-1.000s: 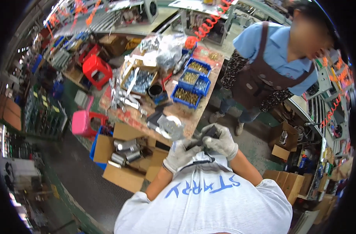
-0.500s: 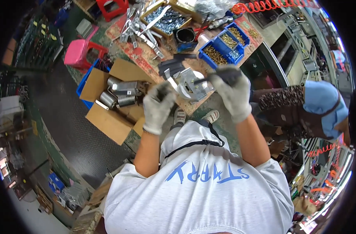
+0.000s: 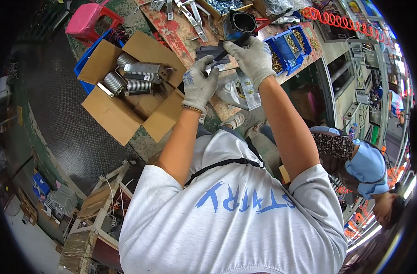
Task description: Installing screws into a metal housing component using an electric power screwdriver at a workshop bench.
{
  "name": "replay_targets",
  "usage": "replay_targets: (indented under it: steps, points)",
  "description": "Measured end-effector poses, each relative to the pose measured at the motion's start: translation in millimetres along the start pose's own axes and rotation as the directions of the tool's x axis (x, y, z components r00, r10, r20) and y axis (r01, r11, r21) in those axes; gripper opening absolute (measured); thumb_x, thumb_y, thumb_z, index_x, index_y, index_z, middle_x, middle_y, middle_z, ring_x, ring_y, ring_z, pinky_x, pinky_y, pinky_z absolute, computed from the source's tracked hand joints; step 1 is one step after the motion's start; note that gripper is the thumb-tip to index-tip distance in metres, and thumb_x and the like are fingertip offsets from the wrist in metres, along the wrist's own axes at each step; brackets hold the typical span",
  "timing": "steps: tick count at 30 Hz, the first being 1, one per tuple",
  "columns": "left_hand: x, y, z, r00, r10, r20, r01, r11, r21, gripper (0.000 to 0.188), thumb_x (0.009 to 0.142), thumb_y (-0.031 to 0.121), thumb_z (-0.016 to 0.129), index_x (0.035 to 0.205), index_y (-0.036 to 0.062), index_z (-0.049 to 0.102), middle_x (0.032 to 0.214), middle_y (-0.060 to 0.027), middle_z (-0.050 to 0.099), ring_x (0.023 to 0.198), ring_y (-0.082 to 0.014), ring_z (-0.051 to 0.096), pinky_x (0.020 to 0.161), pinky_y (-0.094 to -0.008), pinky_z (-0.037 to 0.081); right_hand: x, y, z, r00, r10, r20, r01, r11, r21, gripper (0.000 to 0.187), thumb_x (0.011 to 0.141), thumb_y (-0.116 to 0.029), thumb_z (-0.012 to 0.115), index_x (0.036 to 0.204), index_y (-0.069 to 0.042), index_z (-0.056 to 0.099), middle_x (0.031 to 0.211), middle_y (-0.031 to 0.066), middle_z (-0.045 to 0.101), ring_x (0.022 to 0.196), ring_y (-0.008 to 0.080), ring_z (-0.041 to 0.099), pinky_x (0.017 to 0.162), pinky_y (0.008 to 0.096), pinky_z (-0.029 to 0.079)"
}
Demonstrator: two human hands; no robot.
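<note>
Our left hand (image 3: 200, 86) pinches the near end of a black strip (image 3: 221, 55) between gloved thumb and fingers; our right hand (image 3: 253, 59) pinches it farther along. Strip slants above the table (image 3: 172, 33), over a pile of dark pieces (image 3: 207, 50), near the round metal part (image 3: 228, 90). For good handling, we judge: keep light tension, hold it untwisted, feel for slip through the gloves, and stay clear of metal edges.

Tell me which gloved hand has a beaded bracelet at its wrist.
The left hand, the one nearer the open cardboard box: a brown beaded bracelet circles its wrist. The right hand shows none.
</note>
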State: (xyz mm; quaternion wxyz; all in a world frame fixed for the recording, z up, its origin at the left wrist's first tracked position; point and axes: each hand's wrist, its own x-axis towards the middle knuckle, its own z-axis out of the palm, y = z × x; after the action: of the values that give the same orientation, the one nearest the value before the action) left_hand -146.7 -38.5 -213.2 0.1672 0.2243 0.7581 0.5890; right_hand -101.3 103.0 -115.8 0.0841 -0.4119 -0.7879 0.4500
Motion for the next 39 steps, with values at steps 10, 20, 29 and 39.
replay_targets:
  steps: [10,20,29,39]
  points:
    - [3.8,-36.5,23.0,0.993,0.097,-0.065,-0.102,0.991,-0.082,0.029,0.082,0.015,0.067,0.109,0.0054,0.067,0.099,-0.0147,0.069,0.089,-0.0273,0.067,0.079,-0.0349,0.052,-35.2,-18.6,20.6,0.937,-0.336,-0.095,0.286,0.895,-0.341,0.040,0.077,-0.040,0.074,0.092,-0.004,0.067,0.084,0.0149,0.070,0.077,0.0279,0.068,0.072,0.0355,0.054]
    - [4.0,-15.9,18.0,1.000,-0.001,0.004,0.002,0.986,-0.165,0.028,0.089,0.011,0.064,0.115,-0.0007,0.064,0.090,-0.0064,0.067,0.078,-0.0098,0.060,0.073,-0.0254,0.049,-9.8,-3.5,2.9,0.997,-0.075,0.017,0.076,0.995,-0.070,0.040,0.078,-0.038,0.076,0.087,0.000,0.069,0.077,0.0103,0.070,0.067,0.0186,0.065,0.064,0.0328,0.051]
    - [3.3,-17.0,18.1,0.999,0.048,-0.014,-0.050,0.972,-0.231,0.025,0.087,0.004,0.061,0.111,0.0026,0.067,0.100,-0.0123,0.068,0.093,-0.0219,0.065,0.083,-0.0311,0.050,-29.8,-17.0,8.4,0.990,-0.120,0.070,0.120,0.993,0.002,0.032,0.081,-0.031,0.075,0.082,0.000,0.068,0.073,0.0072,0.069,0.064,0.0136,0.062,0.060,0.0287,0.050]
    - [0.8,14.0,3.6,0.995,0.067,-0.067,-0.078,0.983,-0.168,0.028,0.083,0.001,0.063,0.110,0.0016,0.067,0.094,-0.0078,0.068,0.086,-0.0138,0.064,0.076,-0.0273,0.051,-15.6,-2.4,17.8,0.982,-0.113,0.150,0.141,0.972,-0.188,0.039,0.081,-0.037,0.073,0.090,0.001,0.069,0.077,0.0130,0.070,0.070,0.0228,0.068,0.066,0.0335,0.053]
